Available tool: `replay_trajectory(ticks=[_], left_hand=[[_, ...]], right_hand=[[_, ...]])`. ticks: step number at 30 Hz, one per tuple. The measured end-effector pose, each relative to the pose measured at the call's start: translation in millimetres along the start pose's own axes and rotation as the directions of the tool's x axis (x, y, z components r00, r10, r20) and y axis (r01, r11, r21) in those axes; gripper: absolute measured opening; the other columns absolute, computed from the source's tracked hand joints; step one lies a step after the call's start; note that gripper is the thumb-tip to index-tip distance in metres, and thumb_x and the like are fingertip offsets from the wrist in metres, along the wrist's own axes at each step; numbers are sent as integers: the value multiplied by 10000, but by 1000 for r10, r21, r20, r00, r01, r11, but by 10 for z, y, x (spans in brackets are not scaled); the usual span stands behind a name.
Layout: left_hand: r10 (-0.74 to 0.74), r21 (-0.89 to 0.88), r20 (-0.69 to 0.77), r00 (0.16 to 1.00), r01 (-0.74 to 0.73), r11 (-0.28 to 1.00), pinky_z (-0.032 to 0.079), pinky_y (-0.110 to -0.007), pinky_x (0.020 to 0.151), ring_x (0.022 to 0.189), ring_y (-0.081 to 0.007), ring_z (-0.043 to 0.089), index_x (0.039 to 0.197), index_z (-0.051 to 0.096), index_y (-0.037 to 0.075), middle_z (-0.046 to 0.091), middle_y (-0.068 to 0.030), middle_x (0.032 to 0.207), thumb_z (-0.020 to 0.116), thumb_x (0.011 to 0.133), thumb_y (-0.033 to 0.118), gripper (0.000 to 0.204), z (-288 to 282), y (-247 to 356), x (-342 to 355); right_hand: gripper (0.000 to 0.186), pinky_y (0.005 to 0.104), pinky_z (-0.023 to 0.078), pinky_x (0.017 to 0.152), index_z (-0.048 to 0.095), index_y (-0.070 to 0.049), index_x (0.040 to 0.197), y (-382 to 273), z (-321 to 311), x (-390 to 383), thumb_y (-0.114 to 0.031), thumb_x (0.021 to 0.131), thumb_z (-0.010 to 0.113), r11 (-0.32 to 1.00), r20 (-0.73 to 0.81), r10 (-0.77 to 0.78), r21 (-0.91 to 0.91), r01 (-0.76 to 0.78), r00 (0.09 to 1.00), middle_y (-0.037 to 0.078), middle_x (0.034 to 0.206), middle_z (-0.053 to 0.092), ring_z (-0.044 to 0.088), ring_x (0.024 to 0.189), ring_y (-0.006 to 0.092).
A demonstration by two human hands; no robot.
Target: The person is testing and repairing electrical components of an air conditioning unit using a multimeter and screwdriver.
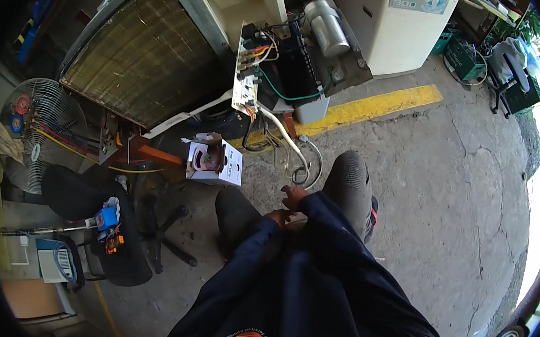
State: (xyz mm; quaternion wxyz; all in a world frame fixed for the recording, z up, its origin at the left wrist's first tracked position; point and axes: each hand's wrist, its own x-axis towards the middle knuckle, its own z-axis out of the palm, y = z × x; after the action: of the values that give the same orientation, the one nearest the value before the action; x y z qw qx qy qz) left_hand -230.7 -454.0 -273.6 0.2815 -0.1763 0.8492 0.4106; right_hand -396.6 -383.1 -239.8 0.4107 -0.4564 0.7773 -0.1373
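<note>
- My left hand is low between my knees, just beside the right; its fingers are partly hidden, so I cannot tell whether it grips anything.
- My right hand is slightly farther forward, fingers bent; I cannot tell how narrow the grip is or whether something small sits inside it.
- Both forearms come in close across my lap, probably because that steadies the hands.
- The pale cable is the thing nearest my right hand, lying just ahead of it. It runs down from the wired panel and loops on the concrete, likely because it has slack to spare.
- The white box is on the floor ahead of my left knee. Its flaps are open, which I judge leaves the pinkish roll inside easy to reach from above.
- Beyond, the finned coil leans at a slant and the silver cylinder lies in the opened unit, seemingly arranged so their parts are exposed.
- On my left, the black chair seems to serve as a shelf, holding a blue item off the floor.
</note>
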Motion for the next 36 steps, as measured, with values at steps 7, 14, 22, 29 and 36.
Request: replay_trajectory(ticks=[7,14,22,29,36], left_hand=[[-266,-16,-247,932,271,962,544,-430,762,876,-317,697,1258,703,117,749,-108,1042,756,848,335,466,-238,696,-551],[-44,-384,-664,747,-290,877,537,-301,740,801,-192,654,1177,698,26,711,-96,924,703,943,139,261,-1039,783,-1558],[-196,-512,-838,509,-610,605,485,-225,677,796,-120,648,1175,699,32,701,-37,911,635,1010,176,229,-1414,811,-2110],[-547,-367,-796,-258,-513,776,480,-225,621,632,-123,617,967,732,27,688,-38,795,619,942,56,119,-1675,-1324,-3087],[-743,-804,-353,-569,-221,552,519,-362,759,846,-268,668,1070,686,39,703,-119,1010,661,807,452,491,-2109,-3194,-4442]], right_hand=[[488,427,573,746,642,-90,1310,-337,-210,-474,-102,823,620,954,-135,-279,72,291,951,182,1004,736,709,869,358],[454,257,464,623,692,-58,1228,-273,-1056,-1539,58,793,634,741,-484,-270,447,501,832,53,774,681,566,650,132],[464,265,478,658,645,-19,1290,202,-1359,-1507,39,830,648,752,-532,-305,375,542,790,38,855,676,596,723,136],[407,236,530,720,616,3,1337,944,-1692,-1662,-50,936,654,637,-498,82,692,339,863,97,986,705,654,832,157],[333,223,471,604,653,-49,1275,1715,-1748,-1932,-124,951,673,588,-435,444,801,112,784,80,955,685,598,682,129]])
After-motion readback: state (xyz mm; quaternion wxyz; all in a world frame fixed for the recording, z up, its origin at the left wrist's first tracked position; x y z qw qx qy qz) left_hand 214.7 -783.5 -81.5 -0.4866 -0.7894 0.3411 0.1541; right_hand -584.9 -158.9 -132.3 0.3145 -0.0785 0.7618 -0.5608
